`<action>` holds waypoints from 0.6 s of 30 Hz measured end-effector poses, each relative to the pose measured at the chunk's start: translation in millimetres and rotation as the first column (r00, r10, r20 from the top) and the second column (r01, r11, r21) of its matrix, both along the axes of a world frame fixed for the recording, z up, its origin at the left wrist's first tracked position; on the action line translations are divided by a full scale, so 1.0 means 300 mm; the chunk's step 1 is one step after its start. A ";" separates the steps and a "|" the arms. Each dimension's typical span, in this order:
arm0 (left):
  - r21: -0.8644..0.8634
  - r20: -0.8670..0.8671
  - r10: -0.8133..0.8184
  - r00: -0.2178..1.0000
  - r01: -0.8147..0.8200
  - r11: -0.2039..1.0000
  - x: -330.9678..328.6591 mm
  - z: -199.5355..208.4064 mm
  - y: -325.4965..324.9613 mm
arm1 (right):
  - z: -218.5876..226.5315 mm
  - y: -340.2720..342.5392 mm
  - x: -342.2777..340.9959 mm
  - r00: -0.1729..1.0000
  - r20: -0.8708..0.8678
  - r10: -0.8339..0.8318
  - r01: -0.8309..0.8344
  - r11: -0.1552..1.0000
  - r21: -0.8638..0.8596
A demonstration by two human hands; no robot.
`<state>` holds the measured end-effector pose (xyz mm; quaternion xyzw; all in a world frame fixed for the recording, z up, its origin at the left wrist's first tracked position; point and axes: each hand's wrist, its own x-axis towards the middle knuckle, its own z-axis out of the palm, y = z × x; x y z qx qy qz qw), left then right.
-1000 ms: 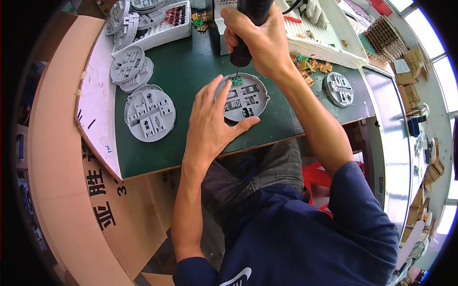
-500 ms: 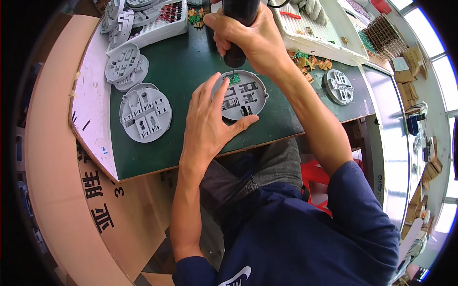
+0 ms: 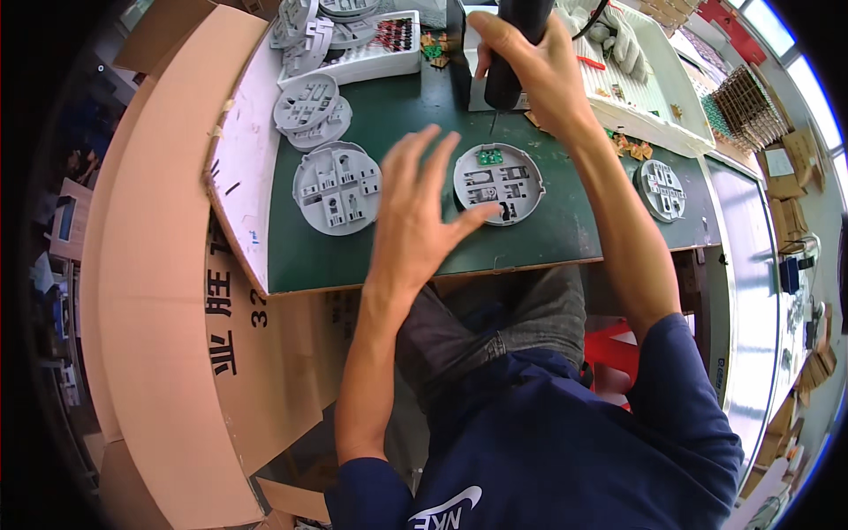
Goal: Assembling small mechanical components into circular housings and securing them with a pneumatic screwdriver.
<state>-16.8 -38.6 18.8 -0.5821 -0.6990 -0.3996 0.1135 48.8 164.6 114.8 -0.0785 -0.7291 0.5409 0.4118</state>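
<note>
My right hand (image 3: 543, 75) is wrapped round a black electric screwdriver (image 3: 505, 81), its thin bit pointing down above the far part of the green work surface. Below and left of the bit lies a round grey plastic housing (image 3: 523, 209) with moulded slots. A small green circuit board (image 3: 489, 156) sits in the housing near its far rim. My left hand (image 3: 415, 199) hovers at the housing's left side, fingers spread, holding nothing; its thumb reaches over the near left rim. Left of that hand rests another round grey housing (image 3: 331, 190).
Two more grey housings (image 3: 305, 103) lie stacked at the far left, near a white foam tray (image 3: 353, 71) of wired parts. A white tray (image 3: 654, 115) with gloves stands far right, beside loose brown-and-green parts (image 3: 632, 146). A smaller grey disc (image 3: 661, 190) lies at right.
The screwdriver has lifted off the green board and moved away to the far right. My left hand has drawn left, off the housing. The whole view has shifted.
</note>
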 end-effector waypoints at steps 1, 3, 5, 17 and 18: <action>-0.031 -0.067 0.089 0.994 -0.091 0.995 -0.015 0.047 -0.035 | 0.001 0.024 -0.006 0.999 -0.039 -0.004 0.005 0.999 0.043; -0.127 -0.144 0.293 0.945 -0.312 0.942 -0.064 0.094 -0.098 | 0.036 0.017 -0.003 0.996 -0.094 -0.001 0.003 1.000 0.023; -0.160 -0.196 0.377 0.905 -0.409 0.899 -0.124 0.086 -0.161 | 0.068 -0.004 -0.006 0.993 -0.119 -0.023 0.031 0.997 0.070; -0.186 -0.057 0.272 0.961 -0.278 0.942 -0.215 0.083 -0.167 | -0.222 -0.130 0.290 0.873 0.416 -0.255 -0.138 0.689 0.711; -0.190 -0.056 0.261 0.964 -0.266 0.945 -0.209 0.085 -0.162 | -0.237 -0.162 0.316 0.819 0.500 -0.282 -0.187 0.692 0.697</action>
